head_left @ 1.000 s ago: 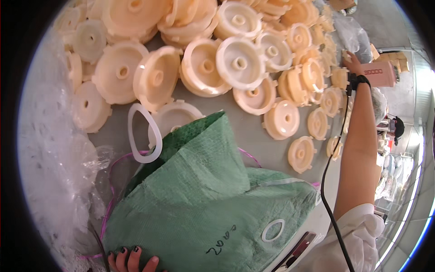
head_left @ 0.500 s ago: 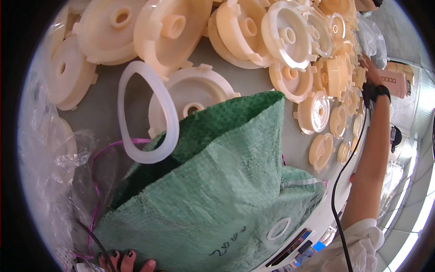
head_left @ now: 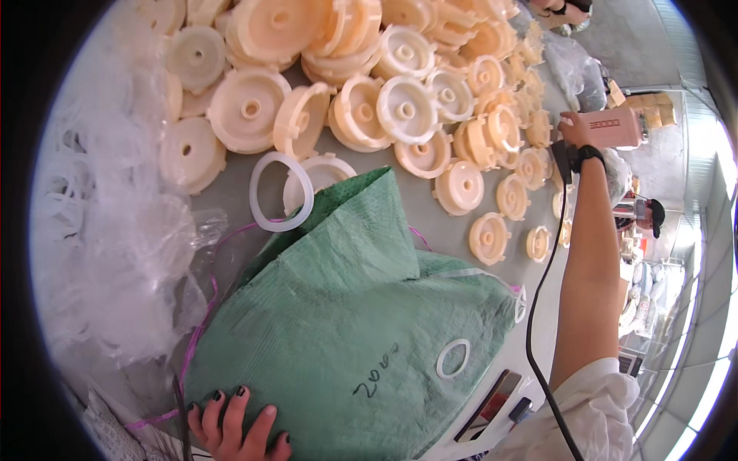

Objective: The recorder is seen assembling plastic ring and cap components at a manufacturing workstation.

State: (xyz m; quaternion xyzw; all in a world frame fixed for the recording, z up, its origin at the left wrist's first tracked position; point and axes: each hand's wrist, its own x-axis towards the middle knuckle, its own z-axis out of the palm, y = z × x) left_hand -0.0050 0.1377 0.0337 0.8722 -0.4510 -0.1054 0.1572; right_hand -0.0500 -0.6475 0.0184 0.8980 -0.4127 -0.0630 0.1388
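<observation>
My left hand (head_left: pixel 234 426) rests with spread fingers on the near edge of a green woven sack (head_left: pixel 346 330) lying on the table. A white ring (head_left: pixel 453 359) lies on the sack, and another white ring (head_left: pixel 281 191) leans by the sack's far corner. My right hand (head_left: pixel 578 132) is stretched far out to the right and grips a pink handheld device (head_left: pixel 611 128); a black cable (head_left: pixel 542 307) runs from the wrist back along my forearm. Many cream plastic discs (head_left: pixel 407 107) with raised hubs cover the far side of the grey table (head_left: pixel 442 234).
A heap of clear plastic bags holding white rings (head_left: pixel 108 238) fills the left side. A purple cord (head_left: pixel 204 307) trails beside the sack. Cardboard boxes (head_left: pixel 653 107) stand at the far right, and another person (head_left: pixel 653 215) is beyond the table's right edge.
The view has pulled back and shifted, so more discs and the bag heap show. My right hand stays extended with the pink device. My left hand remains on the sack.
</observation>
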